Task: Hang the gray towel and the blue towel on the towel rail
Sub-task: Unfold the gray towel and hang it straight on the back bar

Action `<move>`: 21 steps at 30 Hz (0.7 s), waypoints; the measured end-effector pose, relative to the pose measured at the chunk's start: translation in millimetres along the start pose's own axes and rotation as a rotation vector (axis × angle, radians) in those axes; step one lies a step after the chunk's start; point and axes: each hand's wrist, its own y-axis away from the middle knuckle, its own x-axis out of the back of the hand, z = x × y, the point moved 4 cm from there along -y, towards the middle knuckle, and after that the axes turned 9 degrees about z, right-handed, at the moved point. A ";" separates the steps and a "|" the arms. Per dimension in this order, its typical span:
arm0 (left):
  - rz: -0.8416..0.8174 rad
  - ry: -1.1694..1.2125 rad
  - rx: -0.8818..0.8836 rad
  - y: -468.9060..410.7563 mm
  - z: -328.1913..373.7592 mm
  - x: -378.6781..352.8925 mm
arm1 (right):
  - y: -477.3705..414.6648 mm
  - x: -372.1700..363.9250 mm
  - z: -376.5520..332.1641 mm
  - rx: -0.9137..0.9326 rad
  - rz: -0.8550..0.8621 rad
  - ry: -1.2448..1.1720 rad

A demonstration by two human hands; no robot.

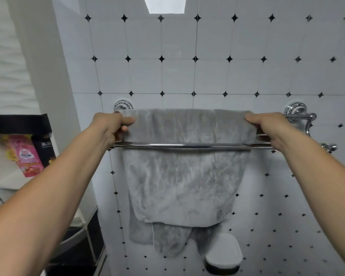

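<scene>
Head view: gray towel is draped over the rear bar of the chrome towel rail and hangs behind the front bar. Left hand & right hand each pinch the top fold at its ends, thumbs on top. Best approach imo: tug both ends outward evenly to flatten the fold, keep it centred btwn brackets, and leave the front bar free for the blue towel (not in view). Fold runs left-right along the rail; length hangs straight down, back layer lower.
</scene>
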 end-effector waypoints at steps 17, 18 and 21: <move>-0.475 -0.204 -0.038 30.2 1.4 -29.8 | 8.2 23.4 -23.4 0.274 0.138 0.380; -0.481 -0.131 0.003 28.4 1.1 -33.7 | 7.8 19.6 -25.6 0.322 0.169 0.570; -0.464 -0.015 0.105 23.0 2.7 -42.6 | 11.4 11.3 -33.1 0.473 0.277 1.017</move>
